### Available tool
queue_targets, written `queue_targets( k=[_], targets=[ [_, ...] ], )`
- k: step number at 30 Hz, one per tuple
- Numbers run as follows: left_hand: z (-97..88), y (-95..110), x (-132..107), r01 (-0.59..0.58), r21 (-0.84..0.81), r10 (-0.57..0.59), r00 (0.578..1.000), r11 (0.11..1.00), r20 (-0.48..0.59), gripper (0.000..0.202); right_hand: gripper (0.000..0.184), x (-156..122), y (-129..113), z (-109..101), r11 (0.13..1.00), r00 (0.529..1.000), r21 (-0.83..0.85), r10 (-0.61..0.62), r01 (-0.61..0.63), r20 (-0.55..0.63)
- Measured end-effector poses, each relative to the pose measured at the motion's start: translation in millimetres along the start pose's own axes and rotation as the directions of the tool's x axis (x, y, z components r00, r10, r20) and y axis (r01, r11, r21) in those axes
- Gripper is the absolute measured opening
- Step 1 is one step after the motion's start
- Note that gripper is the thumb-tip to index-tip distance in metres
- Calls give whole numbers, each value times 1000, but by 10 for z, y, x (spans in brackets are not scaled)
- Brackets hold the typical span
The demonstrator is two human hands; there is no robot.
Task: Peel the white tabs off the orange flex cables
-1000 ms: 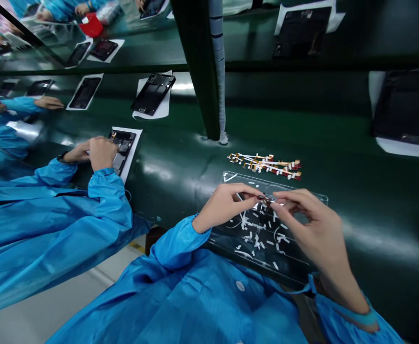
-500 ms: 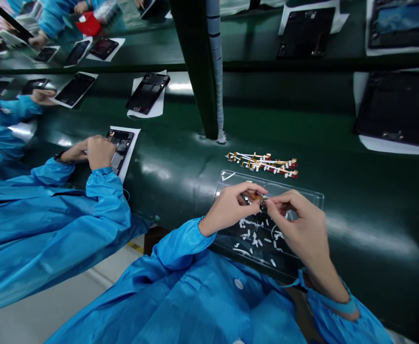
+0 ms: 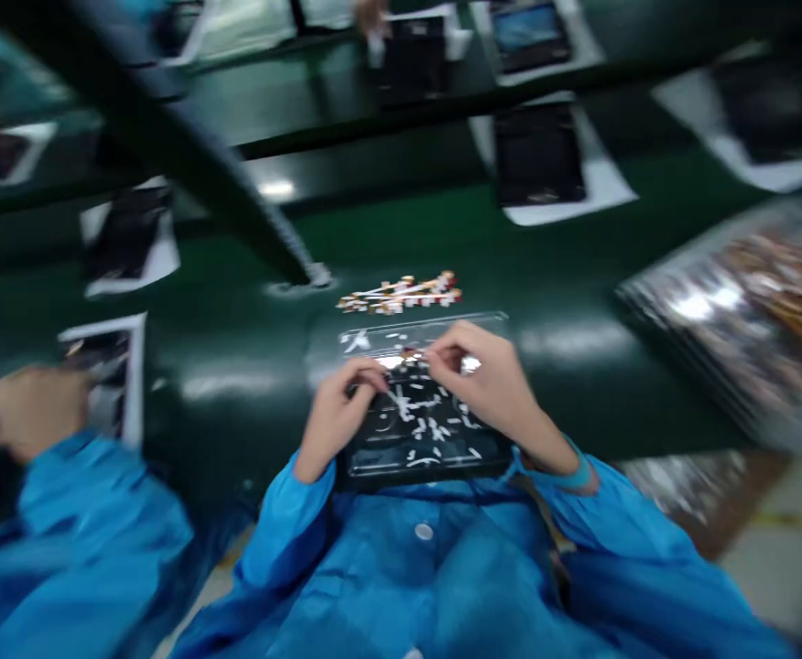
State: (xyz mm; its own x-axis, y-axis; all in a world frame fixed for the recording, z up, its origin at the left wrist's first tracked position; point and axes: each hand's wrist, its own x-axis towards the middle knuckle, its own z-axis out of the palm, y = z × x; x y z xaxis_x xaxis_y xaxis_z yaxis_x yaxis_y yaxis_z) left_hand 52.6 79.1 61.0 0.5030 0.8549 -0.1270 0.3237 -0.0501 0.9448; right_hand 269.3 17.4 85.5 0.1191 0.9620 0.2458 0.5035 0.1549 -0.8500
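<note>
A clear plastic tray (image 3: 428, 322) lies before me, strewn with small white strips (image 3: 435, 428). Over its left half, my left hand (image 3: 342, 412) is closed, thumb and forefinger pinched; a thin white strip (image 3: 394, 397) shows at the fingertips, blurred. My right hand (image 3: 480, 371) pinches a small orange-brown flex cable (image 3: 410, 352) above the far part of the tray. The two hands are apart. Just beyond the tray lies a pile of flex cables (image 3: 401, 297) with white strips on them.
A stack of clear trays (image 3: 751, 311) with copper-coloured parts stands at right. Device housings on white sheets, one black housing (image 3: 539, 156) among them, lie along the bench. A green post (image 3: 236, 201) rises at left. A co-worker's hand (image 3: 37, 412) works at another device on the left.
My view has swung to the right, bringing the tray stack into sight. My hands, close together before, have drawn apart, the flex cable staying at the right hand.
</note>
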Motion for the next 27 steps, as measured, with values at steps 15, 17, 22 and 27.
queue_targets(
  k=[15, 17, 22, 27],
  targets=[
    [-35, 173, 105, -135, 134, 126, 990, 982, 70, 37, 11, -574, -95, 293, 995, 977, -35, 82, -91, -199],
    [-23, 191, 38, -138, 181, 130, 990, 974, 58, 39, 11, -615, -97, 290, 996, 976, -19, 79, -84, -204],
    [-75, 245, -97, -193, 204, 215, 973, 960, -90, 30, 17, -674, -209, 133, 992, 997, 123, -15, 24, -77],
    [-774, 136, 41, -224, 93, 242, 865, 970, -439, 50, 19, -978, -403, -39, 959, 994, 265, -87, 103, -72]
  ],
)
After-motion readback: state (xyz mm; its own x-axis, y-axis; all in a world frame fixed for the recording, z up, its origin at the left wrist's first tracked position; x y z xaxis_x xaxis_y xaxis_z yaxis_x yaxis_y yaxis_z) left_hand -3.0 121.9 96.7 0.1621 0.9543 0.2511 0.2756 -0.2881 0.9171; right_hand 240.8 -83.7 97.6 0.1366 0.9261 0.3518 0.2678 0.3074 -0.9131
